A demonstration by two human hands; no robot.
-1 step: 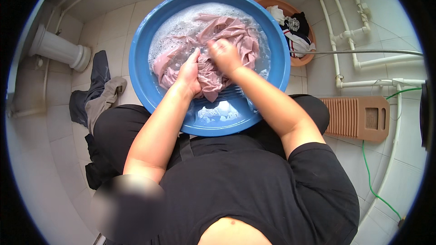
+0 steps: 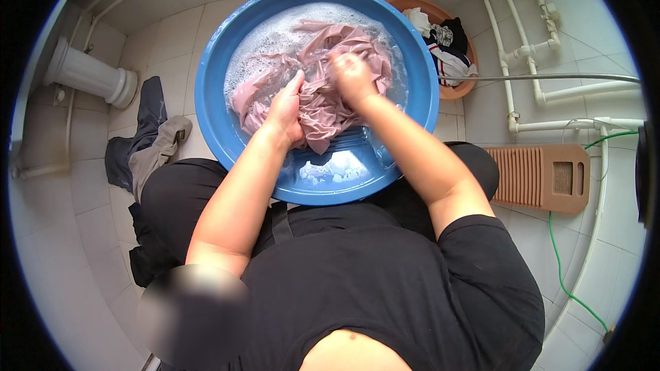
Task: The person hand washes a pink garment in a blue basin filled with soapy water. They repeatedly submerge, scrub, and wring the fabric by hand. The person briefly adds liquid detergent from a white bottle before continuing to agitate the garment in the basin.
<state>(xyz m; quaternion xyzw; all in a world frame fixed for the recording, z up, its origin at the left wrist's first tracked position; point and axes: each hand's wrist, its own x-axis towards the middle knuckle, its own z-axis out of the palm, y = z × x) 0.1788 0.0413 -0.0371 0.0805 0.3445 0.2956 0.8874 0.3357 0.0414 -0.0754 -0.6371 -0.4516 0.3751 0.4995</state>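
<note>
A large blue basin [image 2: 208, 96] holds foamy, soapy water [image 2: 258, 45] and a wet, crumpled pink cloth [image 2: 323, 120]. My left hand [image 2: 287, 108] grips a bunched part of this cloth left of the basin's middle, thumb pointing up. To its right, my right hand [image 2: 353, 79] is closed on the cloth in a fist, slightly blurred by motion. Its fingertips are hidden in the folds. The cloth's lower end hangs over the basin's ridged near slope [image 2: 340, 158].
An orange-brown tub [image 2: 469, 89] of black and white clothes [image 2: 450, 41] stands behind the basin at right. A brown washboard [image 2: 529, 175] lies right of my knee. Dark and beige garments [image 2: 161, 141] lie on the left floor. White pipes [image 2: 509, 89] and a grey hose [image 2: 543, 77] run at right.
My right hand has shifted a little to the right over the pink cloth, and the folds under it have moved. My left hand stays in nearly the same spot.
</note>
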